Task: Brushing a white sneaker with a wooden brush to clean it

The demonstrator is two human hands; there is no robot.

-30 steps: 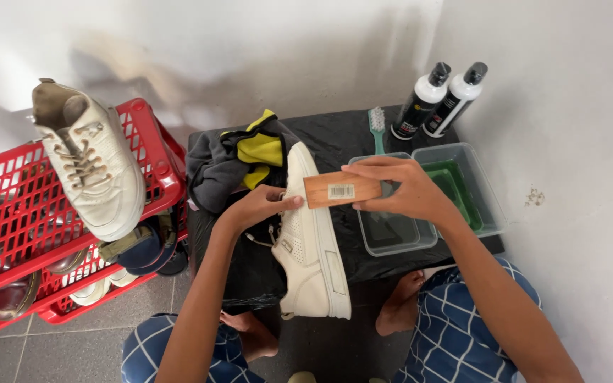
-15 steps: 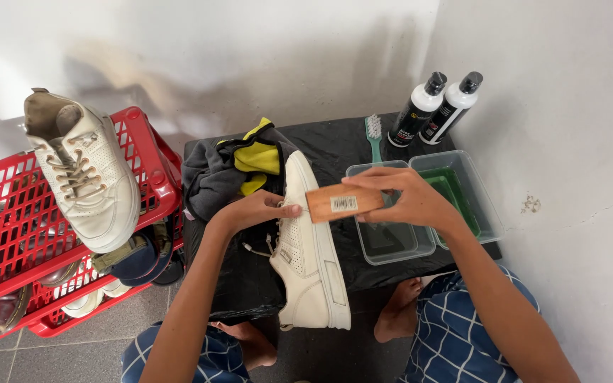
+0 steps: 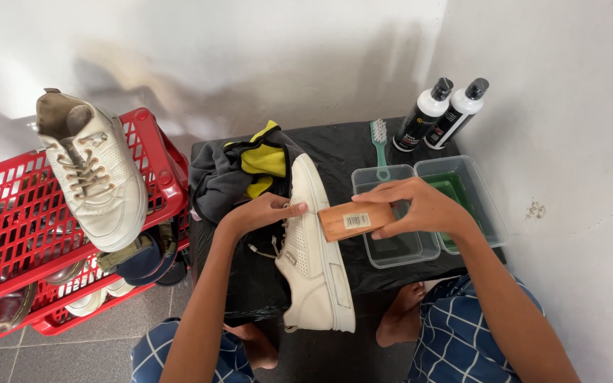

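Head view: red crate (image 3: pixel 8 213) sits well left of the black table (image 3: pixel 349 145) w/ a second white sneaker (image 3: pixel 94 174) propped on its rim, while the white sneaker (image 3: pixel 313 248) being worked lies on the table's front-middle, on its side, long axis running front-to-back w/ one end overhanging the near edge. Left hand (image 3: pixel 264 213) clasps its upper from the left; right hand (image 3: pixel 420 206) is closed around a wooden brush (image 3: pixel 356 220) touching the sole side from the right. Behind the brush: two clear tubs (image 3: pixel 427 245), green brush (image 3: pixel 379 138), two bottles (image 3: pixel 445 113) at the table's back right.
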